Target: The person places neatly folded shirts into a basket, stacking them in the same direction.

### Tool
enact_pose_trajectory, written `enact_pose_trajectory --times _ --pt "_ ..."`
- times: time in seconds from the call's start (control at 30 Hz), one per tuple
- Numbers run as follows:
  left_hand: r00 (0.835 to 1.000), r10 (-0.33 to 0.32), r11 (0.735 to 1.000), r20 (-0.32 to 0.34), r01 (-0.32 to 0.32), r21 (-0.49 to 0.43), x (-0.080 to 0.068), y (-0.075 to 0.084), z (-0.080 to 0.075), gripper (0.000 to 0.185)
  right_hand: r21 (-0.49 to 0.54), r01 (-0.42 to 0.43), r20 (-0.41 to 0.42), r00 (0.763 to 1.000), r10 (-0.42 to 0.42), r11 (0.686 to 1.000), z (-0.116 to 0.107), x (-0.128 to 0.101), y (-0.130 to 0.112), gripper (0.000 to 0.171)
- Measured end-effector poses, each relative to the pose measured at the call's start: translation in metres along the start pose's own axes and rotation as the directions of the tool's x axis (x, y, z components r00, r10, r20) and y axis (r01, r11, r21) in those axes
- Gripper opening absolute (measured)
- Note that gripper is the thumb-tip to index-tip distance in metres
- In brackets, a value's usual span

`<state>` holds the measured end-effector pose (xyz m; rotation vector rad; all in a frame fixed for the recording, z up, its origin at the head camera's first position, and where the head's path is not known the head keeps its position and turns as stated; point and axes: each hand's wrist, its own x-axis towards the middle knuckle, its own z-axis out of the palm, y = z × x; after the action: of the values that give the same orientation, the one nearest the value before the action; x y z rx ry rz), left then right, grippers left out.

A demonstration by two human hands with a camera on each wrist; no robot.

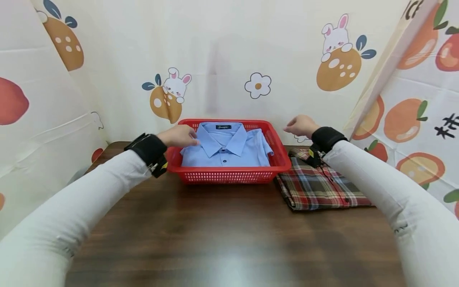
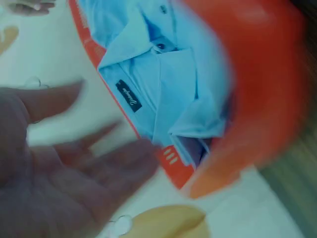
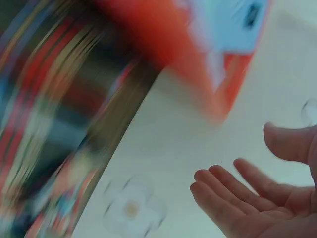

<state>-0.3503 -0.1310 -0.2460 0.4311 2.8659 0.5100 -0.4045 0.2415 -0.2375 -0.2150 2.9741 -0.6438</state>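
Observation:
A folded light-blue collared shirt (image 1: 229,147) lies in a red plastic basket (image 1: 229,177), its collar and dark label facing up. Above the basket's left side is my left hand (image 1: 179,135); in the left wrist view its fingers are loosely spread and hold nothing. Beyond the basket's right rim, my right hand (image 1: 303,125) hangs in the air over the back edge of the table. The right wrist view shows that hand (image 3: 257,193) with extended fingers and nothing in them. A folded plaid shirt (image 1: 319,187) lies below my right wrist, beside the basket.
The dark wooden table (image 1: 222,231) extends in front of the basket. Behind it hangs a pale curtain (image 1: 222,52) printed with rabbits, fruit and flowers, and similar printed sheets stand at the left and right sides. Black bands with small devices circle both wrists.

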Motion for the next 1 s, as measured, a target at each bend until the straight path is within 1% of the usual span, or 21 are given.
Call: enact_pose_trajectory --times 0.07,0.1,0.13,0.2,0.23,0.3,0.4,0.5,0.57,0.63,0.73,0.83,1.0 --pt "0.995 0.096 0.995 -0.010 -0.096 0.019 -0.012 -0.002 0.007 0.041 -0.111 0.047 -0.017 0.999 -0.049 0.993 0.000 -0.008 0.025 0.049" --pt "0.991 0.136 0.990 -0.013 -0.135 0.033 -0.018 -0.002 0.012 0.040 -0.154 0.062 -0.007 0.998 -0.064 0.986 0.002 -0.012 0.038 0.050" --pt "0.985 0.171 0.984 -0.011 -0.171 0.043 -0.024 -0.003 0.017 0.039 -0.193 0.076 0.013 0.997 -0.075 0.978 0.005 -0.015 0.052 0.051" --pt "0.973 0.229 0.972 -0.018 -0.228 0.058 -0.035 -0.002 0.027 0.037 -0.255 0.092 0.081 0.994 -0.073 0.963 0.011 -0.022 0.081 0.057" --pt "0.968 0.250 0.967 -0.024 -0.248 0.061 -0.040 -0.001 0.032 0.036 -0.277 0.093 0.115 0.991 -0.063 0.956 0.015 -0.026 0.095 0.061" --pt "0.960 0.278 0.959 -0.040 -0.276 0.059 -0.048 -0.001 0.041 0.034 -0.289 0.080 0.175 0.984 -0.029 0.954 0.022 -0.034 0.119 0.071" --pt "0.951 0.300 0.954 -0.079 -0.298 0.040 -0.055 -0.001 0.050 0.033 -0.268 0.095 0.212 0.977 -0.037 0.959 0.032 -0.047 0.144 0.082" --pt "0.943 0.310 0.951 -0.126 -0.309 0.028 -0.059 -0.001 0.055 0.031 -0.224 0.109 0.213 0.975 -0.061 0.968 0.039 -0.057 0.153 0.086" --pt "0.942 0.298 0.954 -0.151 -0.300 0.015 -0.060 -0.003 0.057 0.030 -0.204 0.126 0.216 0.973 -0.081 0.971 0.045 -0.057 0.154 0.086" --pt "0.943 0.286 0.957 -0.172 -0.290 0.002 -0.061 -0.006 0.059 0.029 -0.205 0.129 0.211 0.974 -0.085 0.970 0.049 -0.056 0.154 0.085" --pt "0.947 0.257 0.965 -0.195 -0.264 -0.011 -0.063 -0.008 0.062 0.032 -0.224 0.133 0.203 0.975 -0.087 0.966 0.052 -0.054 0.153 0.083" --pt "0.945 0.240 0.969 -0.222 -0.248 -0.009 -0.064 -0.008 0.065 0.034 -0.250 0.127 0.195 0.978 -0.079 0.960 0.052 -0.054 0.152 0.083" --pt "0.939 0.240 0.969 -0.245 -0.245 0.010 -0.063 -0.001 0.073 0.036 -0.280 0.115 0.209 0.976 -0.056 0.953 0.051 -0.066 0.154 0.085"
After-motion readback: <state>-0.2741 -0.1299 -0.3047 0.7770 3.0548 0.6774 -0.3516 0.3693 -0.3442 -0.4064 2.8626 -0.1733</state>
